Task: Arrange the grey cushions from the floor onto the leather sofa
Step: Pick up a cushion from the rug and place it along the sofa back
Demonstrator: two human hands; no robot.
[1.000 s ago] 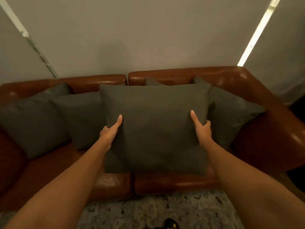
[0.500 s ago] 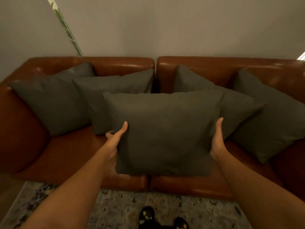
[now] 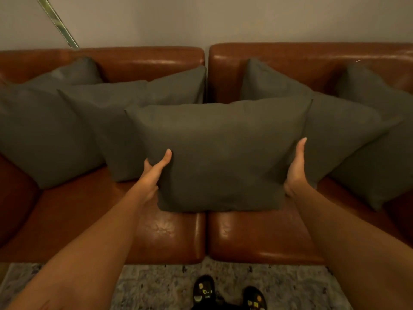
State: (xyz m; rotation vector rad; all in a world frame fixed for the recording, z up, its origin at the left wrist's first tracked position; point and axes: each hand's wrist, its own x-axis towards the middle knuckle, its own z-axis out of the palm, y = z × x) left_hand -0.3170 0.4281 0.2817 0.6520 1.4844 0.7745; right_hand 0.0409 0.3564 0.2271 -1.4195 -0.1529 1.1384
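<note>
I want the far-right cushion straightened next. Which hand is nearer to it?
Right. The right hand grips the centre cushion's right edge, with one cushion between it and the far-right cushion. The left hand is on the opposite edge, farther away.

A: What is the sofa made of?
B: Brown leather, smooth and glossy, with small creases on the seat.
A: And the cushions?
B: Grey woven cloth, matt. The rug looks soft and fuzzy.
</note>
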